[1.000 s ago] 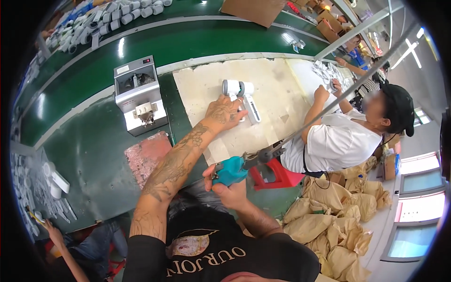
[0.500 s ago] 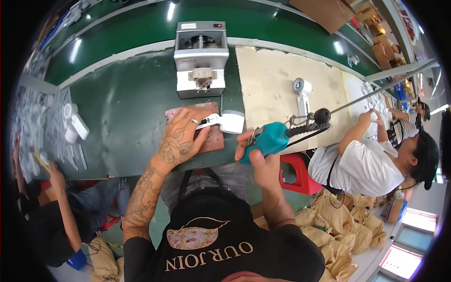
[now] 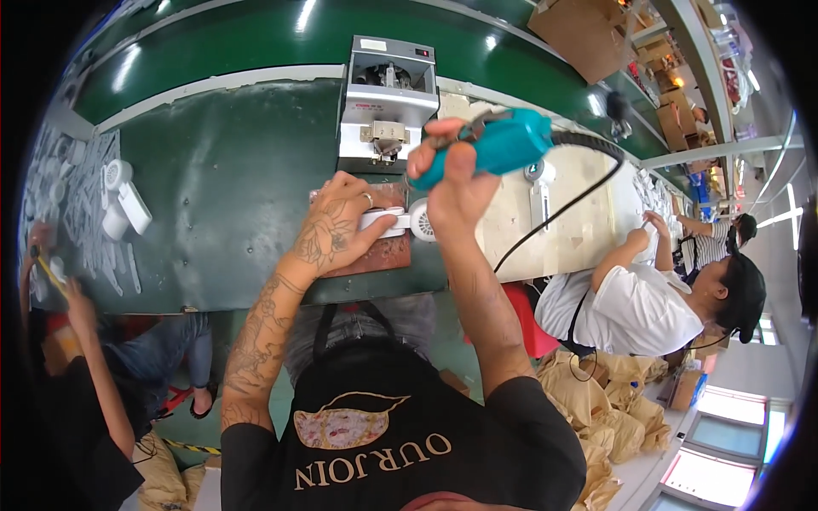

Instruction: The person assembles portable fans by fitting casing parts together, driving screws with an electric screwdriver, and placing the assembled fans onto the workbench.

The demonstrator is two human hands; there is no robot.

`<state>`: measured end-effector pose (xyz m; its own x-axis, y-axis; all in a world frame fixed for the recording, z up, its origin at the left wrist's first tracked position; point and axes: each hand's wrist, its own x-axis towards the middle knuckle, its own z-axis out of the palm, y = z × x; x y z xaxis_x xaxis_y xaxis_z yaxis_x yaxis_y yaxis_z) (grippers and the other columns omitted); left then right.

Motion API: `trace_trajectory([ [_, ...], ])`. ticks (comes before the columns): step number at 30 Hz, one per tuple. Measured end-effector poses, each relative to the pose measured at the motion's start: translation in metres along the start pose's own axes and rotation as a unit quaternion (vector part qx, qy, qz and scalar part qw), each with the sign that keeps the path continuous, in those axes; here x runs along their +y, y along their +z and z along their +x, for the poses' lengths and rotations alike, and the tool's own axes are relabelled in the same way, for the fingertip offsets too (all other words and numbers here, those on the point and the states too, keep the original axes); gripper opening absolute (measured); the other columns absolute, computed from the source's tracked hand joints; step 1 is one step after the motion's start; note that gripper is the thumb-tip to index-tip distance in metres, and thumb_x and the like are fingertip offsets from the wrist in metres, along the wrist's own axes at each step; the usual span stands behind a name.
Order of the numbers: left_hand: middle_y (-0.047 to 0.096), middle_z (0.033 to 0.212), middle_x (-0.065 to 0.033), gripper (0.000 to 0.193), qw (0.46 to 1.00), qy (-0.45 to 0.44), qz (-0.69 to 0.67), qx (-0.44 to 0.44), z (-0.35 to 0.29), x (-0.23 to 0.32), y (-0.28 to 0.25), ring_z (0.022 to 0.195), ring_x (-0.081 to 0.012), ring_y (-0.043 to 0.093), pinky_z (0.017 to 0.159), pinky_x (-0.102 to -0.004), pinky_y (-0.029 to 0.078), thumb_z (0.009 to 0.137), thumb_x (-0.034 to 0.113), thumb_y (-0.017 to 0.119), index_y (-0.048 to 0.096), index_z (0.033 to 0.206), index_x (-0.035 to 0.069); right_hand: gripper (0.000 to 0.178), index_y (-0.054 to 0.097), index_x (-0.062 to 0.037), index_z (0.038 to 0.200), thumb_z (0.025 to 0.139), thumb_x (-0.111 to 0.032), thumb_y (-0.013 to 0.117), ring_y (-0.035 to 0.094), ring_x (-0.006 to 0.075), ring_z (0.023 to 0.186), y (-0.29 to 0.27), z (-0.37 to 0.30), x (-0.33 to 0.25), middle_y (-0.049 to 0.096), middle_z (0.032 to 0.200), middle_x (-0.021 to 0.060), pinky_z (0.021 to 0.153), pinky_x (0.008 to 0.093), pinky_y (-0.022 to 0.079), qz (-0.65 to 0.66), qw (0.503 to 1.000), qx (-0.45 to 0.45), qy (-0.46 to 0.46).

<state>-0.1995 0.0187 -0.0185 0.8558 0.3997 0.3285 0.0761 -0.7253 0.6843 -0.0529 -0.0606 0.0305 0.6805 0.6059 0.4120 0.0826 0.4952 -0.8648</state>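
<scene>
My left hand (image 3: 336, 226) is closed round the handle of a small white handheld fan (image 3: 423, 220), pressing it to a reddish block (image 3: 371, 260) on the bench. The fan's round head has its slotted grille facing up and pokes out right of the block. My right hand (image 3: 464, 187) grips a teal electric screwdriver (image 3: 511, 143) with a black cable, raised above the bench right of a grey screw feeder (image 3: 388, 102). Its tip cannot be made out near the feeder's front. A second white fan (image 3: 540, 192) lies on the beige sheet at the right.
Another white fan (image 3: 126, 200) lies at the left beside piled white plastic parts (image 3: 81, 204). A co-worker in a white shirt (image 3: 622, 302) sits at the right; another person (image 3: 81, 409) works at the left. Beige sacks (image 3: 588, 392) stand on the floor. Behind runs a green conveyor (image 3: 230, 43).
My right hand has raised the screwdriver forward, toward the screw feeder. The fan under my left hand has turned, its grille now upward and its handle's inside no longer showing. The view has shifted slightly.
</scene>
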Motion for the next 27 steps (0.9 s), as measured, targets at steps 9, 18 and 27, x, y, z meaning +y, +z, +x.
trace_trajectory([
  [9, 0.065, 0.111, -0.0063, 0.037, 0.998, 0.047, 0.049, 0.011, -0.010, -0.012, 0.013, 0.105, -0.0284, 0.058, 0.093, -0.0443, 0.046, 0.091, 0.039, 0.072, 0.073, 0.116, 0.012, 0.037, 0.058, 0.0007, 0.103, 0.102, -0.035, 0.066, 0.058, 0.0166, 0.064, 0.016, 0.041, 0.040, 0.059, 0.074, 0.0056, 0.061, 0.0310, 0.050, -0.028, 0.998, -0.046, -0.040],
  [18, 0.064, 0.111, -0.0091, 0.040, 0.996, 0.018, 0.082, 0.019, -0.013, -0.014, 0.016, 0.107, -0.0311, 0.058, 0.104, -0.0473, 0.044, 0.090, 0.041, 0.071, 0.073, 0.115, 0.010, 0.037, 0.058, 0.0001, 0.102, 0.101, -0.035, 0.068, 0.058, 0.0153, 0.064, 0.014, 0.030, 0.036, 0.059, 0.073, 0.0060, 0.060, 0.0306, 0.050, -0.004, 0.997, -0.080, 0.019],
  [27, 0.064, 0.112, -0.0076, 0.041, 0.997, 0.019, 0.071, 0.007, -0.009, -0.010, 0.015, 0.108, -0.0300, 0.058, 0.101, -0.0470, 0.044, 0.090, 0.041, 0.071, 0.073, 0.117, 0.010, 0.026, 0.063, 0.0037, 0.109, 0.100, -0.020, 0.067, 0.059, 0.0114, 0.065, -0.017, -0.004, 0.001, 0.063, 0.076, 0.0041, 0.061, 0.0267, 0.048, 0.002, 0.996, -0.053, 0.071],
])
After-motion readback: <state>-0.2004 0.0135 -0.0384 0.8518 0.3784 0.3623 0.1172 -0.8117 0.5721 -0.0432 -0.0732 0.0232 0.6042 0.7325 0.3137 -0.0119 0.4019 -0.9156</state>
